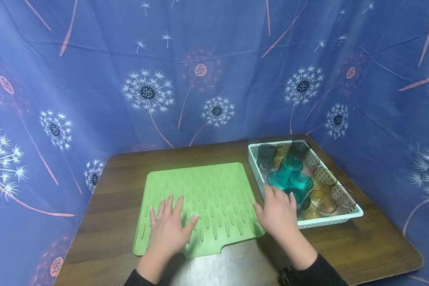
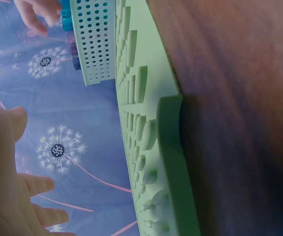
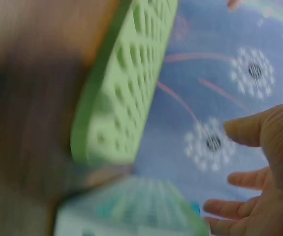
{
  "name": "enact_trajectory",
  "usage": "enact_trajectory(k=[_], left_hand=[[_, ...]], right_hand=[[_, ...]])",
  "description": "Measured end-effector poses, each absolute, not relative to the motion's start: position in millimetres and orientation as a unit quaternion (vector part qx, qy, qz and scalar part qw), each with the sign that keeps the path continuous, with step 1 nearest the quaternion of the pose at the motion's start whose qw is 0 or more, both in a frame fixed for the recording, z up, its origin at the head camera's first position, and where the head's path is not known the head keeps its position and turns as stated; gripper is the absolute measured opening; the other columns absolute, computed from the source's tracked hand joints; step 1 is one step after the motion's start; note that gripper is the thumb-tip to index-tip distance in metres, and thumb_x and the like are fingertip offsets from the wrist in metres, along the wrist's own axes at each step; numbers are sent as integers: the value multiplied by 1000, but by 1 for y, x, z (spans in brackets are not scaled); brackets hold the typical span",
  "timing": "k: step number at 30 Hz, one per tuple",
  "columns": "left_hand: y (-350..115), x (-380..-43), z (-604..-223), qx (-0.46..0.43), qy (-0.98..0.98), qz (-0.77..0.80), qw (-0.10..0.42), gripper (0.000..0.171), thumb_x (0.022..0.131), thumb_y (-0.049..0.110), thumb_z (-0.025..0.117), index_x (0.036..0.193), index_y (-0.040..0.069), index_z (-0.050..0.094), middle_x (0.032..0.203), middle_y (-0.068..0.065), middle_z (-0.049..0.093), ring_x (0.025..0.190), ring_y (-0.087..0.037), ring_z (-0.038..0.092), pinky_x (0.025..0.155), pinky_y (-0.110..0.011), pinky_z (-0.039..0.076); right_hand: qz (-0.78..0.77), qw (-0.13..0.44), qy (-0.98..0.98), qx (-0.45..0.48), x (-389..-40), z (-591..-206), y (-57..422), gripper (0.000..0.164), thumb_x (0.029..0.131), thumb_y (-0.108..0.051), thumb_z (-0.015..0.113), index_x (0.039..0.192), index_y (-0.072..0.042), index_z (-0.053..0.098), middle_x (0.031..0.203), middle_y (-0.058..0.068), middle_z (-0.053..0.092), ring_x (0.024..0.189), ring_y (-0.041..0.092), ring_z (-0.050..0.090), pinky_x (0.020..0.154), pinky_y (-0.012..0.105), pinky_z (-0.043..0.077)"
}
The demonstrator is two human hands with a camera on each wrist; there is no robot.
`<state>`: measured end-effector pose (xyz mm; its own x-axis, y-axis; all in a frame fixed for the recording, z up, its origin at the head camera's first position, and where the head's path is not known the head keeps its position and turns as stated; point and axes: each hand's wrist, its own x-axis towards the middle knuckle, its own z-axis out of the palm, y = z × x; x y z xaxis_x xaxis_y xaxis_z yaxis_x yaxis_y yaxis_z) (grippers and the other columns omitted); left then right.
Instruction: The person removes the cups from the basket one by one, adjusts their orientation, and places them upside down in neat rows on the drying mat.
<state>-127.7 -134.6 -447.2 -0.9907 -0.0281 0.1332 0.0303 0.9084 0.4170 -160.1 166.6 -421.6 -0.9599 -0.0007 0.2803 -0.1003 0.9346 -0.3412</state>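
My left hand hovers over the near left part of a green drying mat with raised ridges, its fingers spread and holding nothing. In the left wrist view, a gap shows between that hand and the mat's ridged surface. My right hand is between the mat's right edge and a white perforated basket, fingers extended over the basket's left rim. Just beyond those fingertips stand teal see-through tumblers. Blur softens the right wrist view, where the right hand has its fingers apart and grips nothing.
Amber tumblers fill the basket's right side and dark grey ones its far end. Both mat and basket rest on a brown wooden table. A blue dandelion-print curtain hangs behind and at both sides.
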Motion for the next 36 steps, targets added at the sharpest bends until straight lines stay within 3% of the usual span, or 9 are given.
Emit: enact_trajectory(k=[6,11,18,27,33,36], left_hand=[[-138,-133,-446,3,-976,-209,63,83,100,65,55,164,16,36,171,-24,24,158,-51,18,123,-77,3],[-137,-133,-449,5,-977,-203,68,81,100,63,58,163,15,38,170,-25,26,157,-52,18,123,-78,3],[-139,-136,-451,6,-975,-214,68,81,100,62,59,162,14,39,169,-25,27,157,-52,19,123,-77,4],[-141,-138,-453,7,-975,-212,73,81,99,64,57,162,15,40,168,-26,31,155,-53,24,123,-76,9],[-141,-138,-455,10,-974,-215,74,80,99,61,60,161,14,41,167,-26,32,155,-52,26,123,-77,10],[-142,-138,-455,12,-974,-213,78,80,99,61,61,161,13,42,167,-26,33,155,-52,26,123,-77,10]], right_hand=[[161,162,-973,-22,-159,-407,202,58,91,-28,78,133,7,58,128,38,56,116,59,53,94,73,40],[140,125,-980,-59,-160,-404,222,52,90,-33,79,111,9,59,105,36,55,97,58,52,73,65,42],[113,49,-991,-47,-163,-403,231,45,94,-40,73,100,4,65,96,26,62,92,52,60,78,66,42],[106,48,-993,-2,-165,-407,226,23,96,-23,70,102,-1,72,92,19,75,93,47,70,88,67,45],[107,51,-993,-1,-166,-407,225,19,95,-19,69,86,-2,68,71,9,66,73,38,66,75,60,48],[107,76,-991,4,-164,-402,224,19,93,-17,69,82,-3,66,71,11,66,74,42,67,69,58,48]])
